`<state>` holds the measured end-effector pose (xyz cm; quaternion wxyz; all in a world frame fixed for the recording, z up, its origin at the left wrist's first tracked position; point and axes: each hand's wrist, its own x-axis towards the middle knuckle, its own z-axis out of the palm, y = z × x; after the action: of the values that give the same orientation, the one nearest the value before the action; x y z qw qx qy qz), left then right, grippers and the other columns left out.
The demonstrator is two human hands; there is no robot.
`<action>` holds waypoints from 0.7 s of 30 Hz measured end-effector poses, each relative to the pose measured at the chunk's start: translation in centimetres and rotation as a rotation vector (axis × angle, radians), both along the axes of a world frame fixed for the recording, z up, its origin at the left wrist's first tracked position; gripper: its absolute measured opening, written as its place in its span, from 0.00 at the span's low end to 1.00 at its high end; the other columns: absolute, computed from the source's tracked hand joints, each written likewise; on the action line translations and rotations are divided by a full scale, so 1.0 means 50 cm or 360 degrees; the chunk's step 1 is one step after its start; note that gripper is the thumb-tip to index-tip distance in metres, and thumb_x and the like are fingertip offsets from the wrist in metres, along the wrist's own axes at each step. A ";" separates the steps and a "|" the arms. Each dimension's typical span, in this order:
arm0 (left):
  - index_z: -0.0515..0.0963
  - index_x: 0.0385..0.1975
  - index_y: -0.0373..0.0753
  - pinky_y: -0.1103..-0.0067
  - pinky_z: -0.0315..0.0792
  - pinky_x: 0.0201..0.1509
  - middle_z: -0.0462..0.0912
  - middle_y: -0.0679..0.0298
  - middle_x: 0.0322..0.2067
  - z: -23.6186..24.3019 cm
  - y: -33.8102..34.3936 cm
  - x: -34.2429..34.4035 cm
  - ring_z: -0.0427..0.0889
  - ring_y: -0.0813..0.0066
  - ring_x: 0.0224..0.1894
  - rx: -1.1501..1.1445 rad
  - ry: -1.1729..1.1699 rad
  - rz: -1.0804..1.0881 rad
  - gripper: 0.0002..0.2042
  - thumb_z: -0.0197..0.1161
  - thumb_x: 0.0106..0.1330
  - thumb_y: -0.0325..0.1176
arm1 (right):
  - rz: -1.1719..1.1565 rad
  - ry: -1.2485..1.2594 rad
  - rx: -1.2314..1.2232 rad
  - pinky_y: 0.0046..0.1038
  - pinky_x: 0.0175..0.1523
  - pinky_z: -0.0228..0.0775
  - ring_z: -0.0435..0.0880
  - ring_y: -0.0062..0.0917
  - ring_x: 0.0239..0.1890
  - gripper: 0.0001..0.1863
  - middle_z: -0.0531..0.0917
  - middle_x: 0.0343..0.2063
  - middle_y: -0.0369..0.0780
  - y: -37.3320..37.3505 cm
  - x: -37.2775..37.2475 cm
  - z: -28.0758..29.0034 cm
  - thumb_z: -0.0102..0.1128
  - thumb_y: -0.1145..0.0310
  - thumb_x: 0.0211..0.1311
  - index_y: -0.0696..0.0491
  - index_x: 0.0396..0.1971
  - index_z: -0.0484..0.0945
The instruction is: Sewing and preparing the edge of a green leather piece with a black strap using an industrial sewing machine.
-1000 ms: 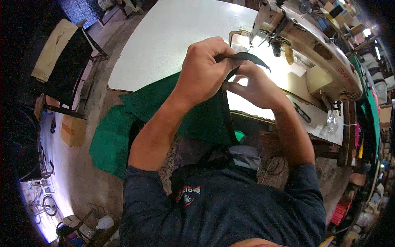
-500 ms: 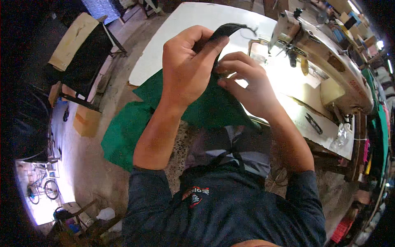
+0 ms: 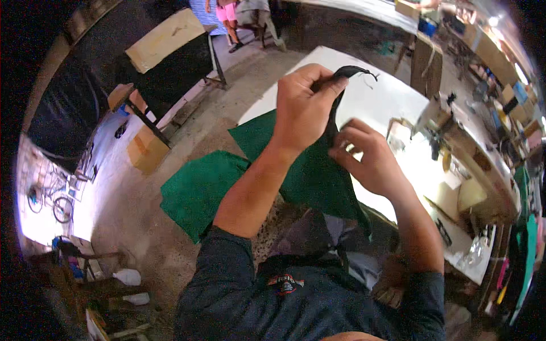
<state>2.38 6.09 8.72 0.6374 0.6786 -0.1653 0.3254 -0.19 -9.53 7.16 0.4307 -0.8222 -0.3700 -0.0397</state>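
Observation:
My left hand (image 3: 307, 108) is raised, its thumb and fingers closed on a black cloth strip (image 3: 354, 71) with loose threads at its tip. The strip runs down along the edge of a green cloth (image 3: 313, 176), which hangs below my hands over my lap. Lower and to the right, my right hand (image 3: 372, 162) is curled, with thumb and fingertips pinched at the strip's lower part; the exact grip is slightly blurred. A second green panel (image 3: 199, 184) spreads out left of my left forearm; whether it joins the first is hidden.
Beyond my hands stands a white table (image 3: 392, 94) with a sewing machine (image 3: 469, 150) at its right. Small dark thread snips (image 3: 443, 233) lie near its front. To the left are a cardboard box (image 3: 147, 149) and a bench; a person in pink shorts (image 3: 226, 12) stands far back.
The view has swung, so the table and machine appear lower and farther right. Both hands keep their places at the strip, the right a little lower along it. People have come into view at the back.

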 end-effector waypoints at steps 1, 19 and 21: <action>0.77 0.23 0.30 0.81 0.64 0.22 0.75 0.63 0.15 0.007 0.009 0.004 0.70 0.83 0.19 0.0137 -0.0099 0.0180 0.07 0.64 0.55 0.28 | 0.0015 0.0040 0.0004 0.30 0.32 0.70 0.76 0.34 0.29 0.07 0.74 0.30 0.44 0.000 -0.003 -0.005 0.63 0.73 0.51 0.59 0.25 0.74; 0.78 0.24 0.31 0.78 0.67 0.26 0.79 0.61 0.17 0.027 0.115 0.021 0.74 0.78 0.20 0.0162 -0.0191 0.0694 0.10 0.66 0.54 0.32 | 0.0031 -0.0175 0.0235 0.30 0.31 0.71 0.78 0.37 0.26 0.05 0.75 0.31 0.46 0.131 -0.014 -0.042 0.58 0.75 0.55 0.62 0.28 0.74; 0.79 0.23 0.31 0.78 0.68 0.27 0.79 0.61 0.17 0.024 0.138 0.015 0.75 0.78 0.20 0.0105 -0.0120 0.0799 0.09 0.65 0.54 0.32 | 0.0004 -0.0084 0.0206 0.31 0.31 0.71 0.78 0.37 0.26 0.05 0.75 0.30 0.46 0.140 -0.039 -0.050 0.58 0.75 0.55 0.62 0.28 0.74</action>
<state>3.14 13.00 9.93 0.5074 0.7063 -0.0257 0.4930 -2.12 -2.53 4.66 0.4732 -0.7909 -0.3788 -0.0847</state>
